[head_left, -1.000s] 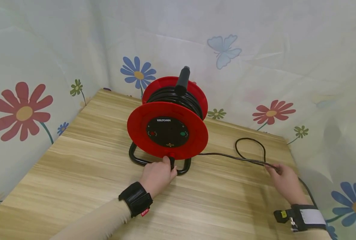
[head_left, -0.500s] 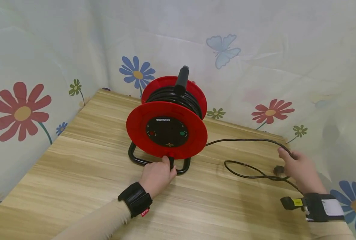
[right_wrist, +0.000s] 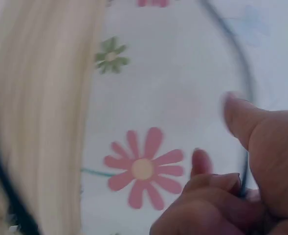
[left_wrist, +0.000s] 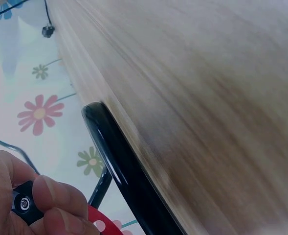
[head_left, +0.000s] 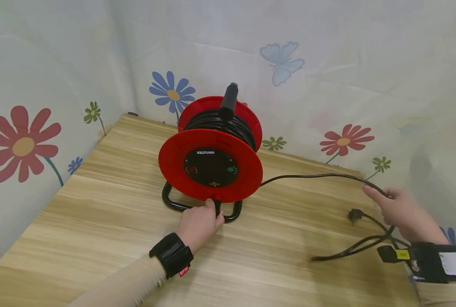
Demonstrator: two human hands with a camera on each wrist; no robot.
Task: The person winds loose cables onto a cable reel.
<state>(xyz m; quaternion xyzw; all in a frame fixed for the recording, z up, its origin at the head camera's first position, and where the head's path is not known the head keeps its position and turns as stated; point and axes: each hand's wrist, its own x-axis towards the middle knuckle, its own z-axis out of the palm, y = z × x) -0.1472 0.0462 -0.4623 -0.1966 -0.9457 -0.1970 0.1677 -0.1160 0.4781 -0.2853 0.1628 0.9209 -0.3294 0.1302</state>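
A red cable reel (head_left: pixel 210 166) with black cord wound on it stands on its black tube frame (head_left: pixel 172 204). My left hand (head_left: pixel 198 226) grips the small black crank knob (left_wrist: pixel 25 203) at the bottom of the reel's front disc. Off to the right, my right hand (head_left: pixel 400 213) holds the black cord (head_left: pixel 312 175), which runs from the reel's right side in a slight arc. In the right wrist view the cord passes between thumb and curled fingers. Below that hand hang a loop of cord (head_left: pixel 350 252) and the plug (head_left: pixel 354 215).
The reel's black carrying handle (head_left: pixel 229 101) sticks up at its top. A wood-grain table (head_left: pixel 108 179) lies under everything. Flower-printed white sheeting (head_left: pixel 320 76) rises behind the table and along both sides.
My right hand has moved right, lifting the cord off the table into a raised arc. The plug and loop have come into sight below it. My left hand stays on the knob.
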